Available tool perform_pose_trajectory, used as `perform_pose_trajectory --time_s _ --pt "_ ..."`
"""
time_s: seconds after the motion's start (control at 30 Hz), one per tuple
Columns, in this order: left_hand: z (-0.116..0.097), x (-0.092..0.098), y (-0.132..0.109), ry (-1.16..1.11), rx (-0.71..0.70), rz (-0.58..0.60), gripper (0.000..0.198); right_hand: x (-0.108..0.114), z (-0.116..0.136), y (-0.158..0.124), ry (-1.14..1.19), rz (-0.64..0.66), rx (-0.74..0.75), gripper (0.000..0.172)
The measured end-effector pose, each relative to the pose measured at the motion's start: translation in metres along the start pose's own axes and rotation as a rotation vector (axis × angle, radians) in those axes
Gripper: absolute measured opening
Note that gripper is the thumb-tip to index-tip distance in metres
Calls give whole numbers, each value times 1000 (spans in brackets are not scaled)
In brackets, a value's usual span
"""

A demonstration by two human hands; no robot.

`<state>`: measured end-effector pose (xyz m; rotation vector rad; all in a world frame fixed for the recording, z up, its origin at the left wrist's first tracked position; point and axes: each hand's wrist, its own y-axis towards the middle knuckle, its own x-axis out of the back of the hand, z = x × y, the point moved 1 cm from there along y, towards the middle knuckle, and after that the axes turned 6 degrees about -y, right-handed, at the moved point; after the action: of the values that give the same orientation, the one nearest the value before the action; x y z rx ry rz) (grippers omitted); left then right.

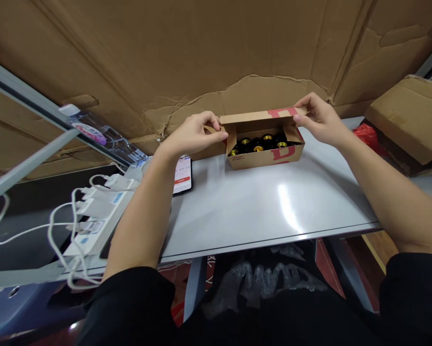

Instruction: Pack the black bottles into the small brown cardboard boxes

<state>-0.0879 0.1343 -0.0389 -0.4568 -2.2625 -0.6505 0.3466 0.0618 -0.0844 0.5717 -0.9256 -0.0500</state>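
Fingers (304, 108) holding raised lid (252, 117) ends, cardboard box (266, 157) lying crosswise (opening up)

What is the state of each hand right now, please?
Left hand: closed, pinching the cardboard box lid.
Right hand: closed, holding the same lid.

Torn brown corrugated cardboard sheeting (216, 53) along the wall; pale grey smooth tabletop (320, 202) with bright white glare (286, 206); tan wooden floor (379, 247) below.

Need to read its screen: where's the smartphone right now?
In the head view, the smartphone lies on the grey tabletop, left of the open cardboard box, partly hidden by the person's left forearm.
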Motion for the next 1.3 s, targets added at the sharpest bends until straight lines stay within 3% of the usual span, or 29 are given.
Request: perform_pose_trajectory --time_s 0.1,0.2,0.27,0.4,0.53,0.63,0.73,0.87,1.0,1.13,1.2,1.3 --pt "-10 7 -4 -67 -40 44 39 4 -2 1 128 21 -7 87" --pt "-21 5 -7 -45 -28 102 55 6 1 0 125 206 71 71" --pt "-27 1 -8 24 -33 158 63 9 4 -2 53 258 100 60" --pt "-30 -9 -8 138 -94 245 41 16 7 -3 -2 252 126 52" --pt "-23 -17 -5 110 -103 219 26 15 6 -1 10 267 177 47" --pt "-24 -20 -5 86 -110 223 25 12 5 0 -31 246 204 42" --pt "-29 -19 -7 88 -99 307 32 10 4 0 -22 259 206 37" --pt "-29 -16 -8 110 -89 364 36 1 9 -4 -75 239 233 40" --pt "-24 -18 -6 99 -132 388 37 -25 17 -8 -126 216 272 48" --pt "-16 -10 -5 147 -168 229 47 -41 13 -8 -223 201 246 48" --pt "-5 -1 -4 216 -104 140 62 -38 7 -5 -271 213 248 53" --pt "21 12 0 337 73 175 88 -22 -7 -2 -282 265 255 59"
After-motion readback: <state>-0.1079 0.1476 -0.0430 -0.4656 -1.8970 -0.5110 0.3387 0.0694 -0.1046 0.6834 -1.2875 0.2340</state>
